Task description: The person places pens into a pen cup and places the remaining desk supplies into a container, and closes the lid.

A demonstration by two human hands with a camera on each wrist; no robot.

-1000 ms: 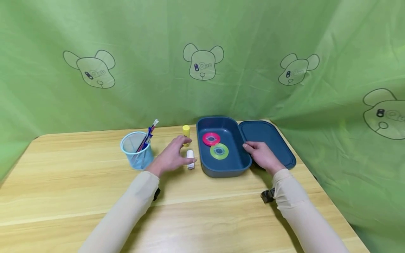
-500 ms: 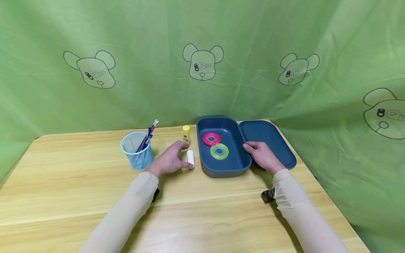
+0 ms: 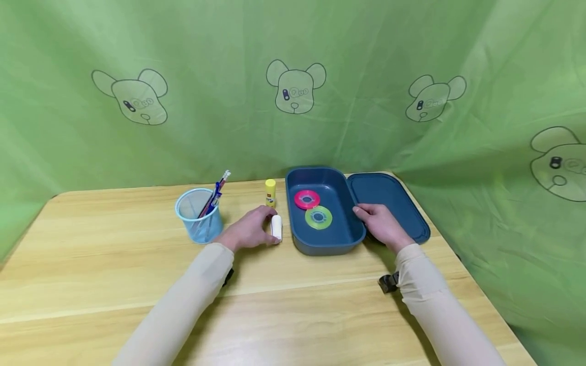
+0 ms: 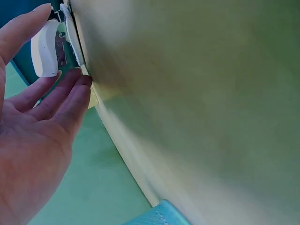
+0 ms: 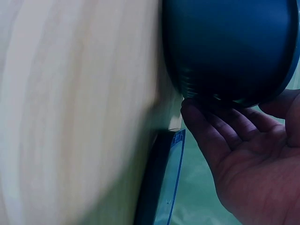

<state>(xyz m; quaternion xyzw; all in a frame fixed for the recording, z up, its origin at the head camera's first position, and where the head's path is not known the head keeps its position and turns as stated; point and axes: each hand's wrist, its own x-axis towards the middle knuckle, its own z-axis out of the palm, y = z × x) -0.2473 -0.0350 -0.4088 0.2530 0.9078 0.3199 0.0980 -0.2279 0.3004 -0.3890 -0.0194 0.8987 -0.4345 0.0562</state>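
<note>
My left hand [image 3: 251, 229] pinches a small white stapler [image 3: 276, 227] lengthwise on the wooden table, thumb at its near end and fingers at the far end. In the left wrist view the white stapler [image 4: 45, 49] shows metal parts between its two halves. My right hand [image 3: 379, 223] grips the right wall of a dark blue box [image 3: 327, 250], thumb over the rim and fingers against the outside. Inside the box lie a pink disc [image 3: 299, 204] and a yellow-green disc [image 3: 311, 223], both with greyish centres, partly overlapping. From the right wrist, my fingertips [image 5: 190, 104] show close under the box.
A yellow glue stick [image 3: 270, 189] stands just beyond my left hand. To the left is a light blue mesh cup [image 3: 189, 231] holding several pens and pencils. The box's dark blue lid [image 3: 389, 193] lies to the right, near the table's edge. A green curtain [image 3: 220, 137] hangs behind.
My left hand has lowered towards the stapler, and its thumb and fingers have closed in on its ends. The right hand and the box have stayed in place.
</note>
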